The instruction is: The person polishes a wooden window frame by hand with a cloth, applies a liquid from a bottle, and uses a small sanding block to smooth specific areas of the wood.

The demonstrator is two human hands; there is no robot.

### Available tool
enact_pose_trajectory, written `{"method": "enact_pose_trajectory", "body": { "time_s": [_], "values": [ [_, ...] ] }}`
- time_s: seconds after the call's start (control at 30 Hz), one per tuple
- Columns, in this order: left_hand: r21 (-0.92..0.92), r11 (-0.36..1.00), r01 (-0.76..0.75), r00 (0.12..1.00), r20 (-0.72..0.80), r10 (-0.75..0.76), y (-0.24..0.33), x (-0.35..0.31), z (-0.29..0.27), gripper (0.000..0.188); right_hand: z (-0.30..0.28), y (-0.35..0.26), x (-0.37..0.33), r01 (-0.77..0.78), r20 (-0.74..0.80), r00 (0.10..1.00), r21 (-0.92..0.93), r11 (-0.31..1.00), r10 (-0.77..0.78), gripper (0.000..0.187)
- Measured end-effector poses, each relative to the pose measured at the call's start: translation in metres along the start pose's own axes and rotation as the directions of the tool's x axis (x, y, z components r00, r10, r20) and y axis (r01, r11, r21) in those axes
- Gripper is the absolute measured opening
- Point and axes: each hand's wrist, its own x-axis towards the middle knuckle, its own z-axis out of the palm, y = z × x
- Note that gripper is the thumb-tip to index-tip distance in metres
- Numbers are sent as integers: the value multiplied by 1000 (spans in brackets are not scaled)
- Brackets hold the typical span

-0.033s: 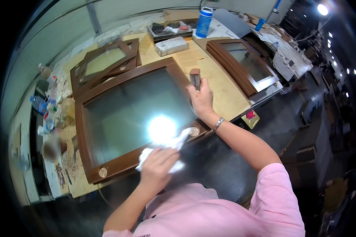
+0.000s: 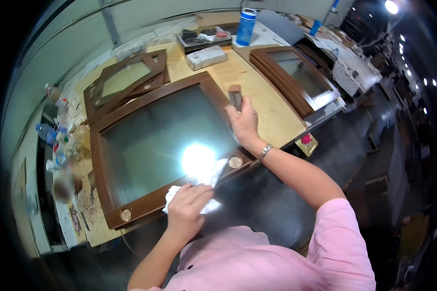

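A brown wooden door (image 2: 102, 169) with a glass panel (image 2: 155, 131) lies tilted before me, its near edge overhanging the bench. My left hand (image 2: 188, 206) is closed on a crumpled white cloth (image 2: 170, 195), which touches the door's near rail. At the right side of the frame rests my right hand (image 2: 243, 121). Its thumb and fingers lie on either side of a small brown and grey block (image 2: 235, 97), which sticks out beyond them. Round hinge cups (image 2: 235, 162) show at the near corners. A bright lamp reflection covers part of the glass.
More brown frames (image 2: 124, 80) lie at the back left, and a stack of glazed doors (image 2: 291, 72) at the right. Behind are a wrapped white block (image 2: 206, 57), a tray of odds and ends (image 2: 204, 41) and a blue bottle (image 2: 246, 28). Several bottles (image 2: 47, 133) crowd the left edge.
The left hand with the cloth has slid slightly left and toward me along the near rail. The right hand keeps its place at the frame; the whole view has shifted a little.
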Motion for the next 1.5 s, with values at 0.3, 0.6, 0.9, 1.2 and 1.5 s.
{"method": "enact_pose_trajectory", "body": {
  "time_s": [0.3, 0.6, 0.9, 1.2, 1.5],
  "values": [
    [136, 980, -146, 989, 40, 142, 6, 37, 42, 47, -2, -4, -4, -58, 33, 998, -46, 997, 59, 36],
    [313, 948, -47, 990, -113, 86, -10, -1, 21, 36, 9, -9, -4, -37, 31, 999, -76, 996, 40, 37],
    [220, 851, 478, 825, -447, -347, -57, -132, -125, 31, 8, 16, 1, -27, 44, 999, 54, 998, 25, 29],
    [-93, 676, 731, 359, -790, -496, -114, -185, -214, 23, 10, 2, -4, -51, 68, 997, 214, 976, 38, 20],
    [208, 477, 854, 433, -793, -429, -226, -181, -211, 26, 4, -5, -3, -67, 107, 993, 151, 986, 51, 21]
  ]
}}
